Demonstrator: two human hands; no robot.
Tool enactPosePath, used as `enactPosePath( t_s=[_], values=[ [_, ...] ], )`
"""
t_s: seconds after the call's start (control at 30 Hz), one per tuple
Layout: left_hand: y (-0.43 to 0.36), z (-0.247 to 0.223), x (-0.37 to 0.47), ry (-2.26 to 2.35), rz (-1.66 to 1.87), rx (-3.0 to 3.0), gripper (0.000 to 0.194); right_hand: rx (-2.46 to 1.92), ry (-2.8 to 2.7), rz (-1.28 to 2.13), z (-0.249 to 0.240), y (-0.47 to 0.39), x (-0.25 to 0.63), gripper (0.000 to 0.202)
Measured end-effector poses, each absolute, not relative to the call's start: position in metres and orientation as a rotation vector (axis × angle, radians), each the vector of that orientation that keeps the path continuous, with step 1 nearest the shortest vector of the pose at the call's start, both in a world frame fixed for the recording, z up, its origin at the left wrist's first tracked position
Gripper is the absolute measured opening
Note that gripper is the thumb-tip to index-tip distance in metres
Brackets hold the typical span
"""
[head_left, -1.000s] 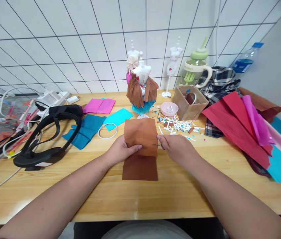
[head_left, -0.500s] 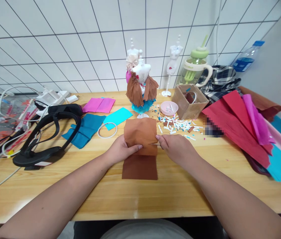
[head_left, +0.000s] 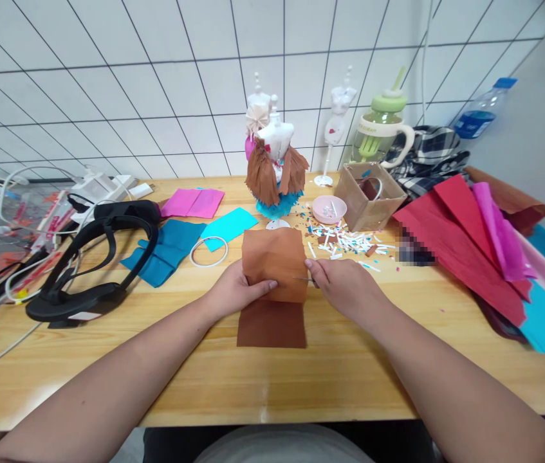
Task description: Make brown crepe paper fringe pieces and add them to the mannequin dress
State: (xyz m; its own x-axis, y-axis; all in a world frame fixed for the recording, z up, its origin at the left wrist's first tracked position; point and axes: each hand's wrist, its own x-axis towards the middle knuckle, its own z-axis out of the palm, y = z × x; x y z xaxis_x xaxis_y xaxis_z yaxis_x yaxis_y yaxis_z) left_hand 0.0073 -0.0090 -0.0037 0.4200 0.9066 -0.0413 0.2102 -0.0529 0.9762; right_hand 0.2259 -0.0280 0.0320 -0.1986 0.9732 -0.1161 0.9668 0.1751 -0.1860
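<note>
A folded sheet of light-brown crepe paper (head_left: 272, 247) is raised above the table's middle, its left edge gripped by my left hand (head_left: 246, 286), thumb on top and fingers underneath. My right hand (head_left: 342, 283) is closed at the paper's right edge around small scissors (head_left: 307, 279). Only their thin metal blades show, lying across the paper; the handles are hidden in the hand. Below the raised part is a darker brown piece of paper (head_left: 271, 325). Just behind stands a white mini dress form (head_left: 276, 138) dressed in brown and blue crepe paper.
White and coloured scraps (head_left: 349, 241) lie by a pink dish (head_left: 329, 209) and a cardboard box (head_left: 370, 196). A black headset (head_left: 93, 263), teal paper (head_left: 170, 247) and a white ring (head_left: 209, 252) are left. Red paper (head_left: 465, 244) is right. The table edge (head_left: 262, 422) is near me.
The scissors have moved slightly, and their blades now show across the paper's right side where a slit showed before. Left hand and paper are almost still.
</note>
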Motion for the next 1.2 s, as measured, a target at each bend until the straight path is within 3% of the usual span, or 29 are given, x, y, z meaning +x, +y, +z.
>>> enactPosePath(
  t_s=[0.87, 1.2],
  values=[
    [-0.0118, -0.0047, 0.0098, 1.003, 0.766, 1.546, 0.05, -1.975, -2.383, 0.137, 0.0277, -0.0328, 0.2205, 0.051],
    [-0.0118, -0.0022, 0.0108, 1.038, 0.745, 1.603, 0.051, -1.997, -2.247, 0.169, 0.0287, -0.0373, 0.2168, 0.029]
  ],
)
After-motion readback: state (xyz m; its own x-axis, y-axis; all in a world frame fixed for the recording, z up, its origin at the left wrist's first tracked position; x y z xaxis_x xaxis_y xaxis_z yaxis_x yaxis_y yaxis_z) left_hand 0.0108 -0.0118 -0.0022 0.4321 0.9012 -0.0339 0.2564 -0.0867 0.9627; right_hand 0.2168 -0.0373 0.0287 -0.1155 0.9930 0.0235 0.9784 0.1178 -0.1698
